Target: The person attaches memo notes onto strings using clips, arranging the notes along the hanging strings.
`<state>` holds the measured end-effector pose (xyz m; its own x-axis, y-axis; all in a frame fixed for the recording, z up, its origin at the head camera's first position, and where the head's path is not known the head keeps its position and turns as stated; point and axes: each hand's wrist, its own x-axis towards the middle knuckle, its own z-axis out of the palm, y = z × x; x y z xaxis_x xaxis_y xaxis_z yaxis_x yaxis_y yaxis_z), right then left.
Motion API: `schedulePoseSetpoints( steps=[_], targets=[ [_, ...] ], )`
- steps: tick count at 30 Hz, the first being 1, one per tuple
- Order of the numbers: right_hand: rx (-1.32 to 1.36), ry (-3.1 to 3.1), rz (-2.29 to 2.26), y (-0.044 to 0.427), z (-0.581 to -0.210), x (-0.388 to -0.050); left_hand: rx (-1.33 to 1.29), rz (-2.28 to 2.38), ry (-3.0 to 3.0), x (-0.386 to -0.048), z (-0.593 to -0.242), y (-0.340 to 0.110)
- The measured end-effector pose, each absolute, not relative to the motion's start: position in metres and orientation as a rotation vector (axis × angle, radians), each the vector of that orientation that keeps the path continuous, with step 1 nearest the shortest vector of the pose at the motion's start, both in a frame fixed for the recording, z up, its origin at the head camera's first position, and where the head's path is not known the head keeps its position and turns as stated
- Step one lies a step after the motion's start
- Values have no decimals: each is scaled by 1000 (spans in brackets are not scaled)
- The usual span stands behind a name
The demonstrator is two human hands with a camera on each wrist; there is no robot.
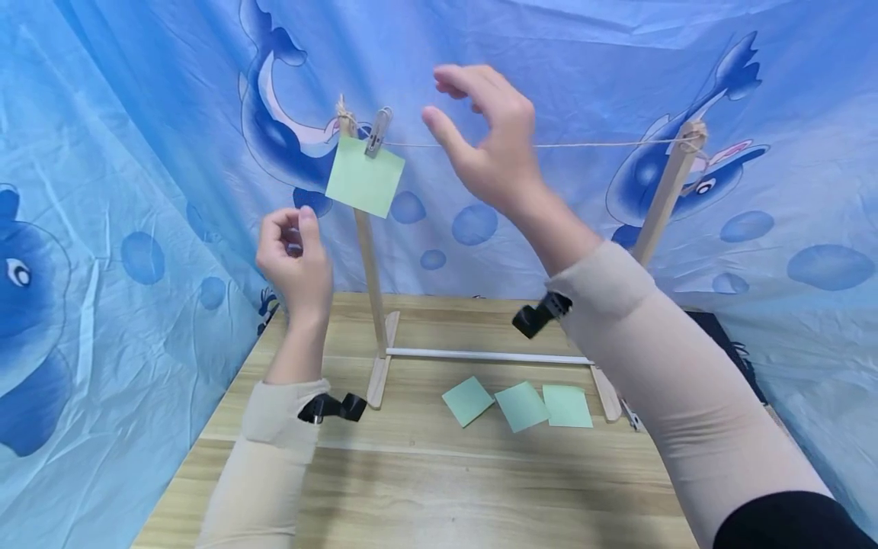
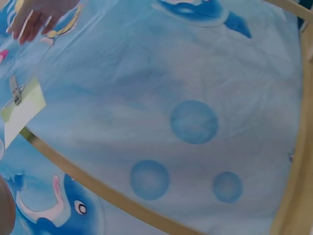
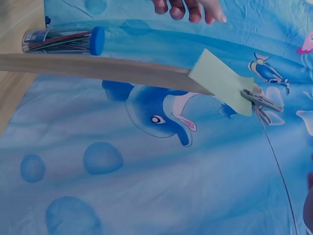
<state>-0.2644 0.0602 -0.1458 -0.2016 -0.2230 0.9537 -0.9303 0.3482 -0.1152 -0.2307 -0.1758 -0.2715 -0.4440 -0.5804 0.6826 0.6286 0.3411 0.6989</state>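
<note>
A green paper square (image 1: 366, 177) hangs from the string (image 1: 583, 144) near the left post, held by a grey clothespin (image 1: 378, 133). Below and left of the paper is my left hand (image 1: 296, 263), touching nothing, its fingers loosely curled. My right hand (image 1: 490, 130) is raised in front of the string, right of the paper, with fingers apart and nothing between them. The right wrist view shows the clipped paper (image 3: 222, 83) and clothespin (image 3: 261, 100) from the side. In the left wrist view the paper (image 2: 23, 110) hangs at the left edge.
Three green paper squares (image 1: 468, 401) lie on the wooden table (image 1: 411, 480) in front of the white crossbar (image 1: 487, 356). A clothespin (image 1: 632, 416) lies by the right foot. Wooden posts (image 1: 668, 191) hold the string. A jar of sticks (image 3: 63, 41) shows in the right wrist view.
</note>
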Motion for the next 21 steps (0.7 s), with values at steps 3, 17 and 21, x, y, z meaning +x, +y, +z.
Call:
schedulePoseSetpoints(
  steps=[3, 17, 21],
  targets=[
    [1059, -1437, 948, 73, -171, -256, -73, -1333, -1576, -221, -291, -175],
    [965, -1826, 1004, 173, -319, -218, -349, -1266, -2083, -206, -389, -162],
    [823, -2118, 1012, 206, -375, -211, -460, -1316, -2283, -201, -419, -150]
  ],
)
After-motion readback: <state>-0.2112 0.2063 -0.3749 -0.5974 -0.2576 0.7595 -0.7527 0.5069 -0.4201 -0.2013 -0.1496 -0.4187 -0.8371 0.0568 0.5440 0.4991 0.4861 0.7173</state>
